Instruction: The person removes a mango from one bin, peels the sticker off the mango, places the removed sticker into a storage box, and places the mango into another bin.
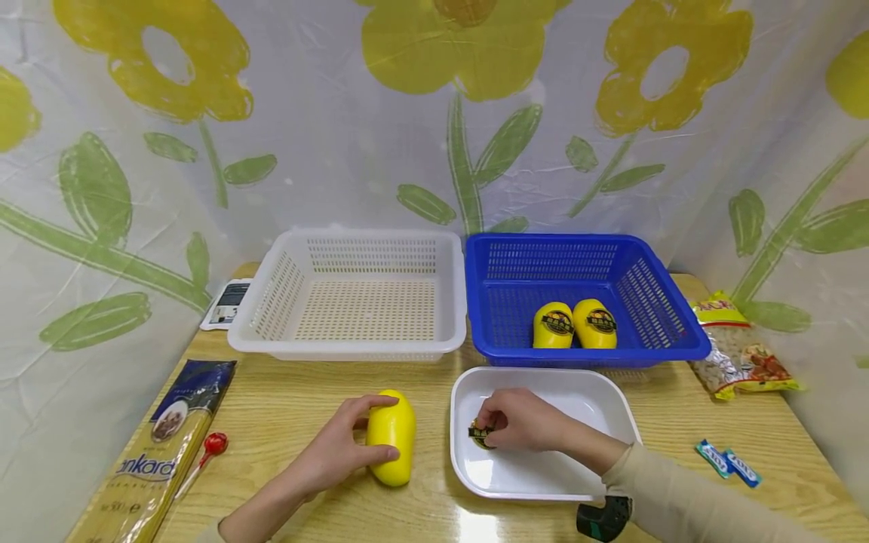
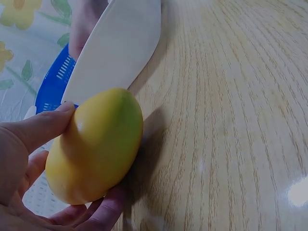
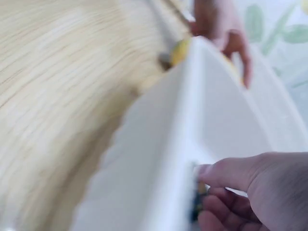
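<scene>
The left hand (image 1: 333, 452) wraps thumb and fingers around a smooth yellow mango-shaped fruit (image 1: 392, 446), pinning it on its side on the wooden table (image 1: 285, 407), apparently so it cannot roll. The right hand (image 1: 519, 422) reaches into the shallow white plastic tray (image 1: 597, 392), fingertips curled round a small object with a dark label (image 1: 480, 435). Most of that object hides under the fingers, and the right wrist view is blurred. Behind, two more yellow labelled fruits (image 1: 574, 324) sit in the blue slotted basket (image 1: 652, 286); a white slotted basket (image 1: 271, 302) stands alongside.
</scene>
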The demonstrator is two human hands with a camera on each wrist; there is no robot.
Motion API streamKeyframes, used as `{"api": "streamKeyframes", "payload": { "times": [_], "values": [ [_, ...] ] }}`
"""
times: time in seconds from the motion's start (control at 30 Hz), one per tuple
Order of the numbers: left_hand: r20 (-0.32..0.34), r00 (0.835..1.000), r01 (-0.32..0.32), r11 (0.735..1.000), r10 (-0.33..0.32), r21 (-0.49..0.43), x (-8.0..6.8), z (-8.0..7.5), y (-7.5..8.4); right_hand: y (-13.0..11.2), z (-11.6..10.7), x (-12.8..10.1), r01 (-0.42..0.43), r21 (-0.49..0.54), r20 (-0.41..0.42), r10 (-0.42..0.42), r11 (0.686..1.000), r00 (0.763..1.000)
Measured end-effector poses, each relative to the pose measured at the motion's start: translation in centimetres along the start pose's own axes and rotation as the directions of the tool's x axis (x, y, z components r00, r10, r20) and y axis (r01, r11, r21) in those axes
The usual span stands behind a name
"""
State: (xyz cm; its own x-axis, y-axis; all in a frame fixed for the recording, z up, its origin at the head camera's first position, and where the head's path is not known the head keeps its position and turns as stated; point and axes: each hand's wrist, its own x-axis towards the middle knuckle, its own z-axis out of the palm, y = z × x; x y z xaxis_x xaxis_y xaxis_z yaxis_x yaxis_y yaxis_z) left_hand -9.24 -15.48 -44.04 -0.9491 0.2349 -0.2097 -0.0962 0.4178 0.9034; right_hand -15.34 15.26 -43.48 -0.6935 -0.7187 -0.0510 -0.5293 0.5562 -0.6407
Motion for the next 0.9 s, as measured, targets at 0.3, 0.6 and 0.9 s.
{"api": "streamKeyframes", "payload": {
  "times": [0.3, 0.6, 0.9],
  "values": [
    [-0.018, 0.998, -0.064, 0.997, 0.065, 0.047, -0.5, 0.2, -0.2, -2.4, -3.5, 0.1, 0.030, 0.128, 0.010, -0.032, 0.991, 0.999],
    [-0.057, 0.998, -0.021, 0.998, 0.024, 0.053, -0.6, 0.1, -0.1, -4.6, -6.2, -0.6, 0.016, 0.194, -0.058, -0.005, 0.981, 0.998],
    [-0.063, 0.994, -0.083, 0.983, 0.094, 0.162, -1.2, -2.7, 1.9, -5.6, -6.2, -0.6, 0.008, 0.211, -0.086, 0.010, 0.977, 0.996]
  ]
}}
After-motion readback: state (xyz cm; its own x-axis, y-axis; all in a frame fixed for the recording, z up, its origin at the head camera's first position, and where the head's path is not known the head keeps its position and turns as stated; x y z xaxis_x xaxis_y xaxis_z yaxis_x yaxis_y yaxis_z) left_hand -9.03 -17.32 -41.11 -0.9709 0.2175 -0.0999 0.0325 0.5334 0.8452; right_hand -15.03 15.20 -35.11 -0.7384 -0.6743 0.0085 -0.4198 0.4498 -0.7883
